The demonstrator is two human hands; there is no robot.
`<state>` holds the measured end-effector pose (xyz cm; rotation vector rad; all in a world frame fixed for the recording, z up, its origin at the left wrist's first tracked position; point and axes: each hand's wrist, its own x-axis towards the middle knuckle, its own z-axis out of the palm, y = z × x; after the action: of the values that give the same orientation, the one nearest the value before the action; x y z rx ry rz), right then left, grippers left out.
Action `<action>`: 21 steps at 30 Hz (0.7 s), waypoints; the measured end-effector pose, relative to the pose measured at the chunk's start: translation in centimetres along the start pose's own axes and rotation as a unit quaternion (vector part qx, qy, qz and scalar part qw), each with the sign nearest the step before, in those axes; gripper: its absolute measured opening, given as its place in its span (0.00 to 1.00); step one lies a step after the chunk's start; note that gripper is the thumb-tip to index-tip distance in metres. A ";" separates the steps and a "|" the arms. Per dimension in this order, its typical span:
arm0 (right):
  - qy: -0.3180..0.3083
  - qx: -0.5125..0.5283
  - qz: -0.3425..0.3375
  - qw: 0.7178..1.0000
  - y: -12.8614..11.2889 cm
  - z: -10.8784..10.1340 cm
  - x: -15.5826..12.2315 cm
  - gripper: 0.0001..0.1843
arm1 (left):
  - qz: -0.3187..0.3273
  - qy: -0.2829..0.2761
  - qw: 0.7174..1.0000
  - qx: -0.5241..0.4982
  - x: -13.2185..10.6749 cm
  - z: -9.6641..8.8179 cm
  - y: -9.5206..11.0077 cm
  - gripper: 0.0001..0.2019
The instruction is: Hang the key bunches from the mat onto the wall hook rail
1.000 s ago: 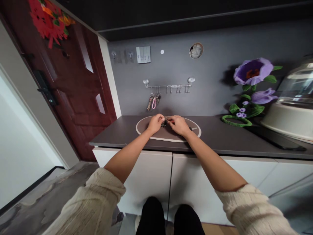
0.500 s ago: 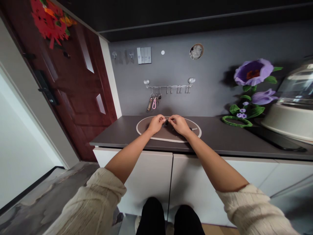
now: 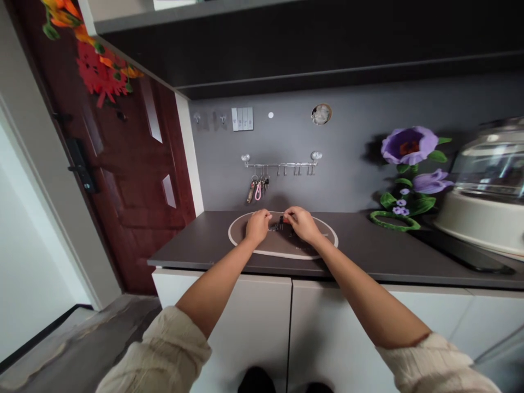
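Note:
Over an oval brown mat with a pale rim (image 3: 234,240), both hands are raised a little and set slightly apart. My right hand (image 3: 302,224) pinches a small cluster of what look like dark-headed keys (image 3: 281,222), which hangs at its fingertips in the gap between the hands. The thumb and fingers of my left hand (image 3: 257,226) are also pressed together, but what they hold, if anything, is too small to make out. More small dark and metallic bits show on the mat between the hands, partly hidden by the right hand.
Behind the hands, a clear hook rail (image 3: 282,164) carries a key bunch with a pink loop (image 3: 257,191). Purple fabric flowers (image 3: 409,146), a dark flat slab (image 3: 470,254) and a white appliance (image 3: 478,213) stand to the right. A dark shelf (image 3: 286,60) overhangs the counter (image 3: 192,240).
My hands have moved apart; the dark cluster stays at the right fingertips while the left hand has drawn away leftward. The camera has tilted up, so everything sits lower in view.

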<state>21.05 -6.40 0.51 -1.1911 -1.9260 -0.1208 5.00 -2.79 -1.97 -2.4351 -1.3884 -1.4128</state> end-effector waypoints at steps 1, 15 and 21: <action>0.000 0.001 0.001 1.000 0.0 -0.1 0.1 0.08 | -0.003 0.002 1.000 0.016 0.0 0.0 0.0 0.07; 0.031 0.013 0.087 0.996 0.7 -0.3 6.1 0.08 | -0.067 -0.007 0.998 -0.015 0.6 1.1 -1.3 0.06; 0.081 0.031 0.133 0.987 1.8 0.6 10.6 0.08 | -0.067 -0.013 0.997 -0.045 0.7 1.4 -1.4 0.06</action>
<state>20.13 2.15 6.91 -1.3421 -1.6041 -0.0151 5.12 -0.93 -2.84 -2.4646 -1.5549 -1.5087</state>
